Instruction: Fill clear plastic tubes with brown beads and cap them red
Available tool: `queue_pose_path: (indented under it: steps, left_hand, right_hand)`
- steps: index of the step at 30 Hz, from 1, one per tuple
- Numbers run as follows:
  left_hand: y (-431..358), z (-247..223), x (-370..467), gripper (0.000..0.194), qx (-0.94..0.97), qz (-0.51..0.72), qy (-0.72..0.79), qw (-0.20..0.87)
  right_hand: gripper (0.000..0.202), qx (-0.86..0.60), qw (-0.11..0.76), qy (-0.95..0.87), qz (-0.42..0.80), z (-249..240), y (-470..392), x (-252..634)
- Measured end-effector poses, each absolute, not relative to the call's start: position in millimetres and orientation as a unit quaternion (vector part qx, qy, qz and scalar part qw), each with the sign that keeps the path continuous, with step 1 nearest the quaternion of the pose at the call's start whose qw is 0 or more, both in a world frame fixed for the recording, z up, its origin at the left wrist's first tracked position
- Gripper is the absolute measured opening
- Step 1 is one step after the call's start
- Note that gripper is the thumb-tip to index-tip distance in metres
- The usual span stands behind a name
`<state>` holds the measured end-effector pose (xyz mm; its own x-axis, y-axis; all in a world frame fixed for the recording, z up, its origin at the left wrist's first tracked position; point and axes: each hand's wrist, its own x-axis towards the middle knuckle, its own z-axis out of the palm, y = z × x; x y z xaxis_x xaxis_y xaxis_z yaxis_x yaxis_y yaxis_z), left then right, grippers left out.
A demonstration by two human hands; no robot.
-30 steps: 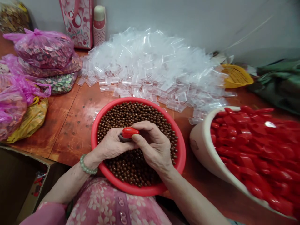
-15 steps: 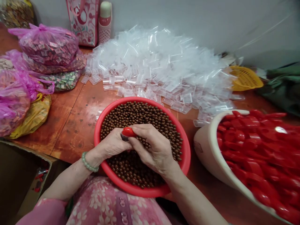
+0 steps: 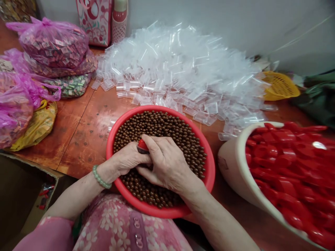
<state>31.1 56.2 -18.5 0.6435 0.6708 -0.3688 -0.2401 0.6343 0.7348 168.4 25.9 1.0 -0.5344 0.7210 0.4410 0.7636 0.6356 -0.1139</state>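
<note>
Over a red basin (image 3: 212, 170) full of small glossy brown balls (image 3: 157, 122), my two hands meet. My left hand (image 3: 128, 158), with a green bead bracelet at the wrist, is closed round a small dark-filled tube (image 3: 142, 150), mostly hidden by the fingers. A red cap (image 3: 141, 143) sits at the tube's top. My right hand (image 3: 169, 164) is closed over this cap, fingers curled down on it. Whether the cap is fully seated cannot be seen.
Clear plastic tubes (image 3: 178, 69) lie heaped behind the basin. At right stands a white bucket (image 3: 232, 167) of red plastic pieces (image 3: 285, 167). Bagged small pieces (image 3: 54, 45) are piled at left, above an open cardboard box (image 3: 49, 170). A yellow basket (image 3: 281, 85) lies at the back right.
My right hand has gone from pinching the red cap at fingertips to curling over it, covering more of it. The view has shifted slightly.
</note>
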Motion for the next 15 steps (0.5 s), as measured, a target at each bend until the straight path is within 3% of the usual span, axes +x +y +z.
queue_pose_path:
  steps: [15]
  left_hand:
    - [54.9,-18.7,28.5,0.026,0.370,0.266,0.312,0.834]
  right_hand:
    - [0.049,-0.395,0.276,-0.869,-0.113,-1.1,29.6,169.7]
